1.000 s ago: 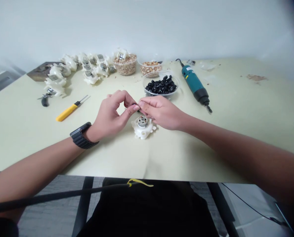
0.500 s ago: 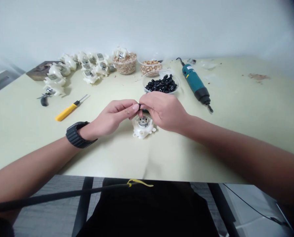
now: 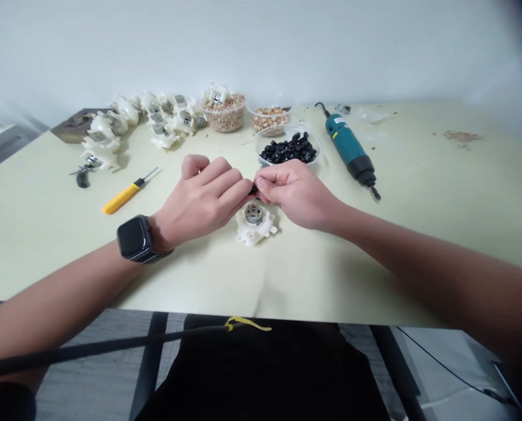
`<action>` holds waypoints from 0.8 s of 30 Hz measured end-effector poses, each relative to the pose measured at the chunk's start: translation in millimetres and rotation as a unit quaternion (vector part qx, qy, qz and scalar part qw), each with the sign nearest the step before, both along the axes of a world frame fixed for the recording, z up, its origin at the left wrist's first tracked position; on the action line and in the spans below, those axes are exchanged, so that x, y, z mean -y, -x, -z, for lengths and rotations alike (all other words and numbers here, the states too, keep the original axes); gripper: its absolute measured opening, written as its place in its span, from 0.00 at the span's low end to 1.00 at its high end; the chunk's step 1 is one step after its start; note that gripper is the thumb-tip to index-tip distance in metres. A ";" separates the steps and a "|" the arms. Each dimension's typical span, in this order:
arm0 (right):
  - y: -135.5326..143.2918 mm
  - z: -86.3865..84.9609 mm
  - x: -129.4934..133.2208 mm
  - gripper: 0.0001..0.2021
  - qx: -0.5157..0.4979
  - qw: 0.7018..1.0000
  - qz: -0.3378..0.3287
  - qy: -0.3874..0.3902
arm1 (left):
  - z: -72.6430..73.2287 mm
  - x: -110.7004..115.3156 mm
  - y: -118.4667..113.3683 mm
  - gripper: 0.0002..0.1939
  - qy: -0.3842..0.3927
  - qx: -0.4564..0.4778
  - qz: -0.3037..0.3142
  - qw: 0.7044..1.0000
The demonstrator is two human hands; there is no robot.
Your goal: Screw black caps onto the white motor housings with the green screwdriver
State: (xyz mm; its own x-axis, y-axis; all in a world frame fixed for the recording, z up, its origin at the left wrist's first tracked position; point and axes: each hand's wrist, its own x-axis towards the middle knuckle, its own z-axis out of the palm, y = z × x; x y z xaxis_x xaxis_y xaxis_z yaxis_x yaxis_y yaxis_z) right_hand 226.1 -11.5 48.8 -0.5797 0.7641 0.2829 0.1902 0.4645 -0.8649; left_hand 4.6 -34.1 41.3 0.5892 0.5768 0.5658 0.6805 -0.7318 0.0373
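My left hand (image 3: pixel 203 199) and my right hand (image 3: pixel 293 193) meet fingertip to fingertip just above a white plastic housing with a round metal motor (image 3: pixel 255 223) lying on the pale table (image 3: pixel 374 245). Pinched between both sets of fingers is a small black part (image 3: pixel 254 189), mostly hidden by the fingers. A black smartwatch (image 3: pixel 135 238) sits on my left wrist, face up.
Behind my hands stands a clear bowl of small black parts (image 3: pixel 289 149). Two tubs of tan pieces (image 3: pixel 228 114) and a heap of white motor housings (image 3: pixel 147 120) lie at the back left. A teal electric screwdriver (image 3: pixel 348 149) lies right; a yellow-handled tool (image 3: pixel 127 192) lies left.
My left hand has rolled palm down, turning the watch face upward. Both hands stay pinched together on the black part above the housing.
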 end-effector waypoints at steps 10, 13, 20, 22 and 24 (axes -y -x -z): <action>-1.3 13.7 -9.3 0.13 -0.122 0.992 -0.003 0.022 | 9.6 1.9 0.0 0.16 0.022 0.096 -0.013 0.995; 0.2 12.4 -6.8 0.13 -0.113 0.993 0.016 -0.033 | 9.1 0.6 -0.8 0.20 0.043 0.105 -0.010 0.994; 1.4 9.1 -3.5 0.07 -0.134 0.988 0.077 -0.012 | 5.1 -3.8 8.1 0.23 0.100 0.192 -0.047 0.975; 0.8 4.6 -2.5 0.09 -0.141 0.988 0.062 0.028 | 2.1 -5.2 14.0 0.25 0.094 0.202 -0.052 0.973; -1.5 -0.8 -0.7 0.11 -0.130 0.989 0.054 0.037 | -2.5 -6.4 18.8 0.26 0.104 0.188 -0.024 0.976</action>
State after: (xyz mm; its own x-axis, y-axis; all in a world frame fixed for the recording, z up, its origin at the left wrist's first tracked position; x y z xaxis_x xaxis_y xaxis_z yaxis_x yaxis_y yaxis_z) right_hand 227.6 -10.8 49.6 -0.4085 0.8421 0.3521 0.0018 0.3866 -0.9223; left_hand -14.2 -27.6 43.8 0.3320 0.7236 0.6052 0.6228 -0.6500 0.4355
